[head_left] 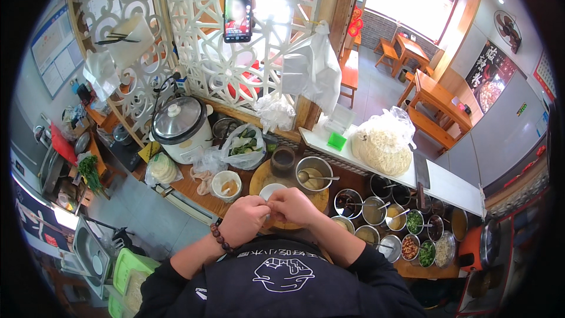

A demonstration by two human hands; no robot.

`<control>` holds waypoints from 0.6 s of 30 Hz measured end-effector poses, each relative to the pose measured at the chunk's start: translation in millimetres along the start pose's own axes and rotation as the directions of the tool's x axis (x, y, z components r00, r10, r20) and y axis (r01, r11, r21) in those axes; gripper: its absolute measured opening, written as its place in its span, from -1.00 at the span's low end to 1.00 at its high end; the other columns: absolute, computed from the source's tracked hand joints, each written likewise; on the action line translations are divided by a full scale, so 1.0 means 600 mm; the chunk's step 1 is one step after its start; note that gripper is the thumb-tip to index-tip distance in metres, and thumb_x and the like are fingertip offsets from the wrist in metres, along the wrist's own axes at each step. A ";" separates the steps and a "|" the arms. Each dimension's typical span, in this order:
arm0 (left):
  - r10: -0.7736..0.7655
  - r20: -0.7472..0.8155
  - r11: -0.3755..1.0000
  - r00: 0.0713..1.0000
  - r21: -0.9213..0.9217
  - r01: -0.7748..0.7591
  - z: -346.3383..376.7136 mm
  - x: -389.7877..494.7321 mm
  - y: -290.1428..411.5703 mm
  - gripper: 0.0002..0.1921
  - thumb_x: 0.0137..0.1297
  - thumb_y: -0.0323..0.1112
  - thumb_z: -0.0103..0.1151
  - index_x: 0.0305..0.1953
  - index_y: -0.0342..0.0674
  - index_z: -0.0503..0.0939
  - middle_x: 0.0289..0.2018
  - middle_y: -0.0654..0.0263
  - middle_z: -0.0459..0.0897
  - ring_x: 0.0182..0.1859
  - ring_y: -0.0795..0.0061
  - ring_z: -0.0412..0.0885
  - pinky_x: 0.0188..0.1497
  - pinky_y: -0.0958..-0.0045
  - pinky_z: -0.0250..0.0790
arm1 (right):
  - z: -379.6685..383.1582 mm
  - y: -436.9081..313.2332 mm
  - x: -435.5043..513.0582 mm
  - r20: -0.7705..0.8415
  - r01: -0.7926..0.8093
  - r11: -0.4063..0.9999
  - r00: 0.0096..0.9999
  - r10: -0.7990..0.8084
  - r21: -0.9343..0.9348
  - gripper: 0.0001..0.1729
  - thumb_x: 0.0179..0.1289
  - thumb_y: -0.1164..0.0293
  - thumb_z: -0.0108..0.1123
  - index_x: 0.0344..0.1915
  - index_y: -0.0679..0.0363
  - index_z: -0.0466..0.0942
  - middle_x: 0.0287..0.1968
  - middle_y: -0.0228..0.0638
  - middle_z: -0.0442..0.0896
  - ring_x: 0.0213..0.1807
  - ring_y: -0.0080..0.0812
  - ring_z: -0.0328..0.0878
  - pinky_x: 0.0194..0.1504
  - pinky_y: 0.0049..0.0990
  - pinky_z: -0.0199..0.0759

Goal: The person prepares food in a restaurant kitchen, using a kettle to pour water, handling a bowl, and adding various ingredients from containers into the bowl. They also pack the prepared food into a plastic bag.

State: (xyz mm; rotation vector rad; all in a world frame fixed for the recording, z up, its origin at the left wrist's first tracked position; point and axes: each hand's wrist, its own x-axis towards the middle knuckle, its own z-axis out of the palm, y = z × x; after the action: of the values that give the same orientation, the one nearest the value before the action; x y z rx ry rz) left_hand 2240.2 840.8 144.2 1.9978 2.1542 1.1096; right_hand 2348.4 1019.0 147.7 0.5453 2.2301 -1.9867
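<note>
My left hand (248,213) and my right hand (293,206) meet in front of my chest, fingertips pinched together. Whatever lies between the fingers is too small and too covered to make out. Below them is a round wooden chopping board (260,176). Just beyond my fingers a white bowl (270,190) shows in part. A dark brown pot (283,162) and a steel pot (324,167) with a ladle (304,176) in it stand at the board's far side. To the left is a white tub (227,185) holding a tan paste.
Several metal bowls of sauces and toppings, among them chopped green herbs (415,221), crowd the right side. A bag of noodles (383,148) and a cleaver (422,172) lie on the white ledge. A rice cooker (182,128) and a bag of greens (244,145) stand at the left.
</note>
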 end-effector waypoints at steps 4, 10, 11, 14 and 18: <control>-0.250 -0.137 0.947 0.958 -0.243 0.212 0.011 -0.004 0.010 -0.90 0.23 -0.55 0.25 -0.23 -0.35 0.72 -0.26 0.11 0.76 -0.19 0.16 0.73 -0.12 0.28 0.57 | 0.009 0.022 -0.001 -0.106 0.112 0.981 0.990 -0.096 0.156 -0.87 0.36 0.48 0.35 -0.28 0.35 0.69 -0.46 -0.35 0.68 -0.45 -0.56 0.59 -0.38 -0.51 0.50; -0.505 -0.162 0.797 0.848 -0.465 0.385 0.029 -0.003 0.007 -0.90 0.26 -0.54 0.29 -0.21 -0.37 0.72 -0.34 0.18 0.76 -0.28 0.39 0.72 -0.19 0.41 0.55 | 0.024 0.016 -0.011 -0.274 0.258 0.965 0.925 -0.263 -0.053 -0.90 0.30 0.51 0.38 -0.30 0.34 0.68 -0.41 -0.26 0.74 -0.40 -0.47 0.67 -0.32 -0.43 0.55; -0.513 -0.157 0.788 0.844 -0.475 0.391 0.029 -0.001 0.007 -0.90 0.26 -0.54 0.30 -0.20 -0.37 0.73 -0.34 0.19 0.76 -0.28 0.41 0.72 -0.19 0.43 0.54 | 0.026 0.014 -0.012 -0.301 0.284 0.952 0.903 -0.306 -0.115 -0.90 0.29 0.52 0.38 -0.30 0.35 0.68 -0.40 -0.23 0.74 -0.39 -0.43 0.69 -0.30 -0.41 0.56; -0.483 -0.171 0.811 0.859 -0.456 0.366 0.027 0.002 0.007 -0.90 0.26 -0.53 0.29 -0.21 -0.36 0.72 -0.33 0.18 0.75 -0.27 0.38 0.71 -0.18 0.41 0.54 | 0.022 0.009 -0.016 -0.277 0.383 0.880 0.846 -0.456 -0.280 -0.93 0.24 0.54 0.36 -0.30 0.33 0.66 -0.35 -0.13 0.73 -0.32 -0.21 0.73 -0.25 -0.33 0.59; -0.419 -0.231 0.881 0.878 -0.336 0.333 0.018 0.011 0.022 -0.89 0.28 -0.53 0.24 -0.19 -0.35 0.69 -0.28 0.11 0.72 -0.21 0.20 0.70 -0.11 0.31 0.53 | 0.025 0.009 -0.015 -0.256 0.491 0.756 0.737 -0.625 -0.432 -0.95 0.20 0.55 0.34 -0.33 0.28 0.65 -0.33 -0.09 0.69 -0.26 -0.02 0.70 -0.23 -0.25 0.59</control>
State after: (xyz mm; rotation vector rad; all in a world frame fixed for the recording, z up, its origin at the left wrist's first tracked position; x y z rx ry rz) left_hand 2255.3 851.3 145.3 1.2778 2.2147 1.6146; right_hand 2356.1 1002.8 143.5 0.2302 3.2342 -1.7324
